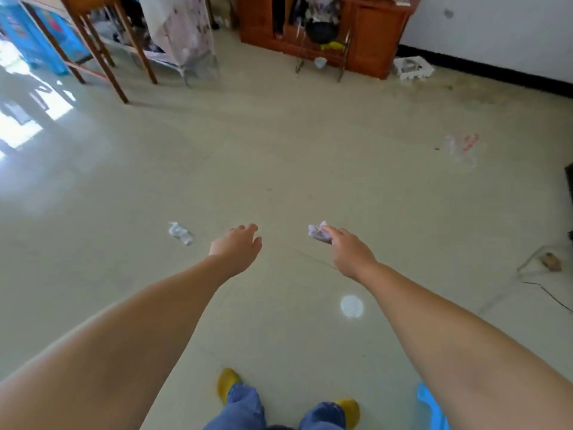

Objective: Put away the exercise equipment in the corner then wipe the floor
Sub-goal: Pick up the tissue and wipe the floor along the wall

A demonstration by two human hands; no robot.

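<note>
Nearest, yellow slippers (228, 383) stand on the pale floor (279, 156). Both arms reach forward. The left hand (240, 246) hangs with loose, spread fingers, holding nothing. The right hand (348, 251) pinches a crumpled tissue (317, 232), likely the wiper: light, soft, easily torn, best bunched in the fingertips. A second wad (181, 234) lies to the left on the floor. Far off by the cabinet (372, 29), no exercise equipment is recognisable; the clutter is blurred.
</note>
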